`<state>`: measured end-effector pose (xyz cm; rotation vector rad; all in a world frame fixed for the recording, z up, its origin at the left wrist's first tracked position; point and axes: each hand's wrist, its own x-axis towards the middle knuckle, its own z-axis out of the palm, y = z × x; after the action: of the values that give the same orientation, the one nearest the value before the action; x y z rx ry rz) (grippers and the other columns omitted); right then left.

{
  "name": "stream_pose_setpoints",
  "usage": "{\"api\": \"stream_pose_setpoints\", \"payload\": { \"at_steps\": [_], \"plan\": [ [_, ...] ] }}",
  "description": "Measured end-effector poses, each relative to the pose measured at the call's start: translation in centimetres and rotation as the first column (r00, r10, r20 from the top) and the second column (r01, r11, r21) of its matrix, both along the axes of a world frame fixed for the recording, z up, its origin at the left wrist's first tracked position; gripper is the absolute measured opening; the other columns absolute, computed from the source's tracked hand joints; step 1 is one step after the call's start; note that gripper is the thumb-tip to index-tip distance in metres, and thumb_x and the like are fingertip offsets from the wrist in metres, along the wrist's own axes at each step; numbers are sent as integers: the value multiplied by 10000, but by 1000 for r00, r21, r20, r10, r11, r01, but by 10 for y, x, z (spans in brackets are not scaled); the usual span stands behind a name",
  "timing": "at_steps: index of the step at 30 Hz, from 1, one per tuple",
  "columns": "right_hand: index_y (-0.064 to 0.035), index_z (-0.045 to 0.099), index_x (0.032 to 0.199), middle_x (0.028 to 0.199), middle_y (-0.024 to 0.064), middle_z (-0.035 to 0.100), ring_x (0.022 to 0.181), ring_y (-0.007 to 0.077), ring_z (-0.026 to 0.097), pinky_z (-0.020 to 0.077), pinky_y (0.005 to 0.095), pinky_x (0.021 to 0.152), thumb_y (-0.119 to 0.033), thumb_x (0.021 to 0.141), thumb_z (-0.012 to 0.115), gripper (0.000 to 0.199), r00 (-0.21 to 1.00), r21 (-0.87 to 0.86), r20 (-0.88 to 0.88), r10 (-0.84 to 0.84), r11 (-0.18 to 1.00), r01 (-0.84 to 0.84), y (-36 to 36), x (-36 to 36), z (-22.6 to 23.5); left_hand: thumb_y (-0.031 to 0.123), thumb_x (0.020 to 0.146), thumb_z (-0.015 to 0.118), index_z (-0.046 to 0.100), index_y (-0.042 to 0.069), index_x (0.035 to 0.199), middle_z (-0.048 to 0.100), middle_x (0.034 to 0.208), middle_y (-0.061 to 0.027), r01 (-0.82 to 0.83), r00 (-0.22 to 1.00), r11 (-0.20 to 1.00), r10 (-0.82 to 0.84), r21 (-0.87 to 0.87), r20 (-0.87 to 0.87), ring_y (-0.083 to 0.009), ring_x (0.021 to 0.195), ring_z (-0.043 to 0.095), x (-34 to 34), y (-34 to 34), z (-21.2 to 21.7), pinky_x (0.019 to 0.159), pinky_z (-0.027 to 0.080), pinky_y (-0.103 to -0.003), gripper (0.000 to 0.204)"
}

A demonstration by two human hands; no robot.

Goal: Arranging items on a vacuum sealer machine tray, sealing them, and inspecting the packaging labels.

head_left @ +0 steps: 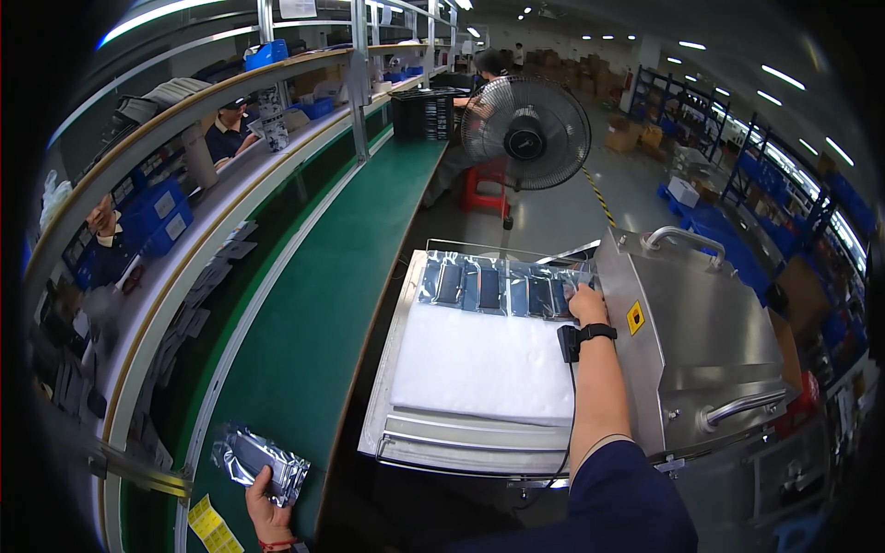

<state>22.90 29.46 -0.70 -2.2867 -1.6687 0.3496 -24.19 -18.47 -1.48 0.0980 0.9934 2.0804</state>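
Observation:
My left hand (pixel 267 514) grips a shiny silver anti-static bag (pixel 261 464) with a dark flat item inside, above the green bench at the lower left. It cannot be told whether this is one bag or a small stack. My right hand (pixel 586 304) reaches across the bed of a steel machine, its fingers closed at the end bag of a row. Several clear-edged bags with dark flat items (pixel 481 284) lie side by side along the bed's far edge. A white pad (pixel 484 359) fills the bed in front of them.
A steel lid (pixel 701 341) with bar handles stands to the right of the bed. A yellow label sheet (pixel 214 525) lies on the green bench (pixel 304 304). Beyond stand a black fan (pixel 525 138), a red stool (pixel 487 189) and black trays (pixel 422 115). Co-workers sit across the shelving.

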Motion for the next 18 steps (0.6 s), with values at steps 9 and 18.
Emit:
{"api": "stream_pose_setpoints", "payload": {
  "at_steps": [9,18],
  "plan": [
    [-128,531,1194,1216,175,517,1164,337,458,363,425,959,-309,775,631,467,992,-9,111,-56,998,57,-40,-31,35,-41,787,556,481,-29,1160,591,1042,-139,27,997,999,-25,31,-67,-277,932,601,10,2,13,846,502,-409,380],
    [-71,619,1063,1136,121,593,1095,303,530,407,390,923,-367,640,767,537,996,-26,-84,-36,999,34,-40,-44,42,-22,785,581,514,-11,1129,606,1022,-135,29,998,998,-26,54,-63,-283,922,610,7,3,6,841,507,-429,351]
  ]
}}
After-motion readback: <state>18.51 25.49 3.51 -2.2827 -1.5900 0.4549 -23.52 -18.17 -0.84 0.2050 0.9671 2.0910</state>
